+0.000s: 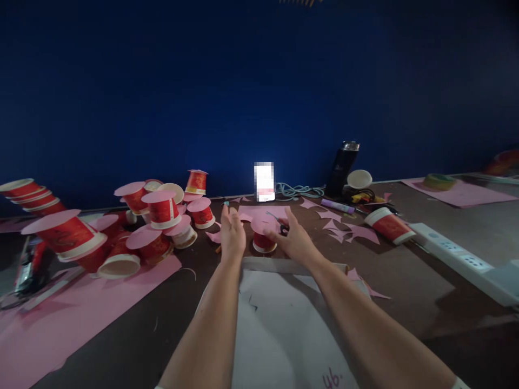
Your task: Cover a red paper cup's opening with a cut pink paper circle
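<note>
A red paper cup [264, 243] stands upside down beyond the white box lid, with a pink paper disc [261, 222] on top. To its left is my left hand [233, 235], upright with its fingers raised and apart from the cup; nothing shows in it. At the right side of the cup is my right hand [292, 237], its fingers spread around scissors [284, 229]; the thumb reaches to the disc's edge. Whether it grips the scissors is hard to make out. A pink sheet [247, 210] lies behind the cup.
Many red cups with pink discs [162, 209] are piled at the left, by a long pink sheet [101, 319]. Behind stands a lit phone [264, 182]. Rightward are pink scraps [363, 232], a dark bottle [343, 170], a tipped cup [389, 225] and a power strip [458, 262].
</note>
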{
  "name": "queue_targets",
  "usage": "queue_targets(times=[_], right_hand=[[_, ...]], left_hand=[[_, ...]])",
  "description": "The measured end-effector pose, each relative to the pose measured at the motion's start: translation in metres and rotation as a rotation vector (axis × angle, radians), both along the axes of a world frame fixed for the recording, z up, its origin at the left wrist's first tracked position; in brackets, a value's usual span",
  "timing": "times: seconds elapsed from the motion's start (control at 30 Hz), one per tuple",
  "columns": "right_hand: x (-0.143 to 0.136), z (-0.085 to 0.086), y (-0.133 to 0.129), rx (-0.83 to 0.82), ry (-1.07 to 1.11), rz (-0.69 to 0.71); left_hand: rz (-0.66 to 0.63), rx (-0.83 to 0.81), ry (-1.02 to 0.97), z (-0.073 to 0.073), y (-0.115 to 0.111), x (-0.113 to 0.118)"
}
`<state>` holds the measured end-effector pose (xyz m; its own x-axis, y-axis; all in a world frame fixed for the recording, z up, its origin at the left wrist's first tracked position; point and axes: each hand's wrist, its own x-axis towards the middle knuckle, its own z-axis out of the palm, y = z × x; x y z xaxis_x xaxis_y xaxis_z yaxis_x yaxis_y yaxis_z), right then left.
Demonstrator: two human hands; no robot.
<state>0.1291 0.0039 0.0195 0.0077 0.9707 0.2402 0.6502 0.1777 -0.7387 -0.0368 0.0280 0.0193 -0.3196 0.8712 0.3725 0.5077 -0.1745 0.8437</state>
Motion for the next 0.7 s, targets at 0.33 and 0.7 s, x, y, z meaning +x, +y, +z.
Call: queue_targets(times=[0.33, 0.7], right_hand=[[-0.004, -0.021, 0.007, 0.014, 0.043, 0.077], [0.004, 0.011, 0.007, -0.191, 1.011, 0.373]], left_hand=[[0.055, -0.087, -0.339, 0.001, 0.001, 0.005], [-0.011, -0.021, -0.529, -0.005, 0.007, 0.004]])
